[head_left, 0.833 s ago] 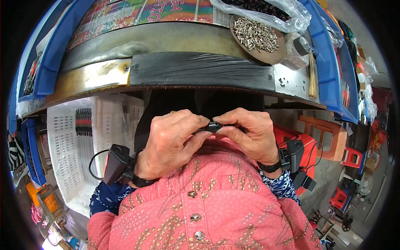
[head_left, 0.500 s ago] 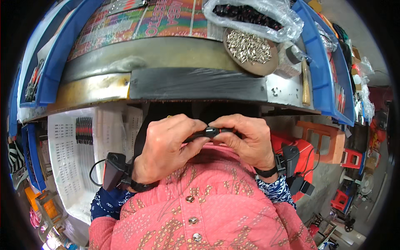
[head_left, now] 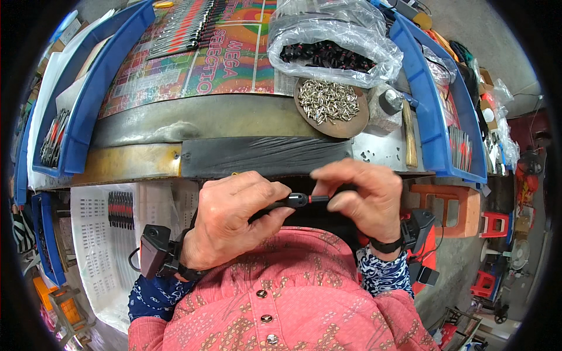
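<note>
You have the slim black-and-red piece (head_left: 298,200) up in front of you, above your lap and just short of the near edge of the tabletop (head_left: 234,120). Its long axis runs left to right, nearly level and roughly in line with that edge; the rounded black part sits between your hands, and a narrower red and dark length points right, toward your right thumb. Your left hand (head_left: 231,219) is grasping it, back of the hand up, forefinger above and thumb below pinching it just left of the rounded part. Your right hand (head_left: 373,196) arches at the other end, knuckles up and slightly blurred, thumb and forefinger parted with the narrow length between them; whether those fingers touch it, I cannot tell. Both forearms angle inward from below, in patterned blue sleeves (head_left: 155,298), with a black device strapped at each wrist. Beyond your hands, a black strip (head_left: 252,155) covers part of the tabletop's front, and behind it sits a round brown dish (head_left: 349,129) of small metal pins (head_left: 328,100). Just past the dish lies a clear plastic bag (head_left: 386,58) holding black parts (head_left: 322,57). Blue bins flank the tabletop, one on the left (head_left: 89,137) and one on the right (head_left: 430,117), while below to your left a white crate (head_left: 91,251) holds a row of black-and-red pieces (head_left: 121,210)
</note>
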`<state>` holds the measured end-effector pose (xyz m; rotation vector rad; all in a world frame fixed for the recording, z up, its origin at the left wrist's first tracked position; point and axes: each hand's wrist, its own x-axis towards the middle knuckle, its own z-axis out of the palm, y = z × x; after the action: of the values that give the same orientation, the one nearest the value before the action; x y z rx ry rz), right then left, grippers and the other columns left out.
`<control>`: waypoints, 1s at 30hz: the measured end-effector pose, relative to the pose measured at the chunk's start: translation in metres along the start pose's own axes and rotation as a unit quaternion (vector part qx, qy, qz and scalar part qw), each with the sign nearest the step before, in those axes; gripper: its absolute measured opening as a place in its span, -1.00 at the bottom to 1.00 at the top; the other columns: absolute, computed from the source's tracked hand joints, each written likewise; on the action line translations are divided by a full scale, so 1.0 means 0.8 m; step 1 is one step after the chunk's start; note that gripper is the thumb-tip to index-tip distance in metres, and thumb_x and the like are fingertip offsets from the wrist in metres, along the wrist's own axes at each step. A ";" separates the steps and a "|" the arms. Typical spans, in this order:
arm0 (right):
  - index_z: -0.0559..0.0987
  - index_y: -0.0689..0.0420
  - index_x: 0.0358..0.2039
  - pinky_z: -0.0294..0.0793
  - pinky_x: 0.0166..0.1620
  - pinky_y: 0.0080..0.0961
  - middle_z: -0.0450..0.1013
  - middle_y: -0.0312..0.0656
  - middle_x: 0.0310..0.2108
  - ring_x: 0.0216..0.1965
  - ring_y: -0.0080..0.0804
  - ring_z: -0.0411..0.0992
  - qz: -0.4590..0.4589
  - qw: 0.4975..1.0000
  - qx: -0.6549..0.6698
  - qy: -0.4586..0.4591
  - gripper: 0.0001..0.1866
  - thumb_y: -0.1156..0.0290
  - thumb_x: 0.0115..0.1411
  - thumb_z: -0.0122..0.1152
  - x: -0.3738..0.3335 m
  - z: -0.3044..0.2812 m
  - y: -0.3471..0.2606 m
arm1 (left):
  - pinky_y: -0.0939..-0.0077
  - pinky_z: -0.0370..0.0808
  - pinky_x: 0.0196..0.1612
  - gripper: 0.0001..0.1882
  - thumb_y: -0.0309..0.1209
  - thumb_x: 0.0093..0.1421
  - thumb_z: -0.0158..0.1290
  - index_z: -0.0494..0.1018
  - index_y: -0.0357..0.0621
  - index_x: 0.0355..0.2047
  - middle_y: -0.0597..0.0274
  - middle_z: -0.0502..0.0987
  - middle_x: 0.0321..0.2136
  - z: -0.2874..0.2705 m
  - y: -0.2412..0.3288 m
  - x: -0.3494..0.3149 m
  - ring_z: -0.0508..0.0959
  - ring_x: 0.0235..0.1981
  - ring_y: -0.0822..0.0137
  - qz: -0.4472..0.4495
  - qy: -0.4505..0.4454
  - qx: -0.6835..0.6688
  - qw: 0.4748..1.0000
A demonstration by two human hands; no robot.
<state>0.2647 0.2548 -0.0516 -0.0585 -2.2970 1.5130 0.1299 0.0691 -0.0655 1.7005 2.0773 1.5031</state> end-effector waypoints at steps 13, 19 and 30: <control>0.65 0.18 -0.26 0.37 -0.14 -0.26 0.44 -0.14 -0.30 -0.20 -0.13 0.35 -0.113 0.898 -0.411 0.113 -0.70 0.49 -0.09 0.40 0.037 -0.022 0.041 | 0.45 0.42 -0.56 -0.73 -0.57 -0.09 0.31 0.54 -0.23 -0.34 0.15 0.49 -0.57 -0.010 -0.004 0.014 0.48 -0.64 0.26 -0.062 0.018 0.038 0.997; 0.65 0.15 -0.26 0.37 -0.16 -0.28 0.45 -0.17 -0.34 -0.24 -0.15 0.36 -0.118 0.905 -0.390 0.125 -0.70 0.50 -0.09 0.40 0.036 -0.018 0.046 | 0.43 0.44 -0.55 -0.74 -0.58 -0.09 0.31 0.53 -0.22 -0.34 0.13 0.50 -0.56 -0.009 -0.004 0.017 0.50 -0.62 0.21 -0.051 0.026 0.050 0.997; 0.63 0.12 -0.32 0.38 -0.16 -0.30 0.45 -0.18 -0.35 -0.25 -0.16 0.37 -0.141 0.905 -0.384 0.119 -0.77 0.54 -0.07 0.37 0.039 -0.017 0.045 | 0.40 0.46 -0.50 -0.75 -0.56 -0.07 0.29 0.52 -0.24 -0.33 0.11 0.51 -0.54 -0.010 0.002 0.012 0.52 -0.58 0.16 -0.066 0.010 0.065 0.996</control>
<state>0.2340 0.2894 -0.0698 -0.1098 -2.4146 0.3753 0.1225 0.0710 -0.0556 1.5568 2.2932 1.3810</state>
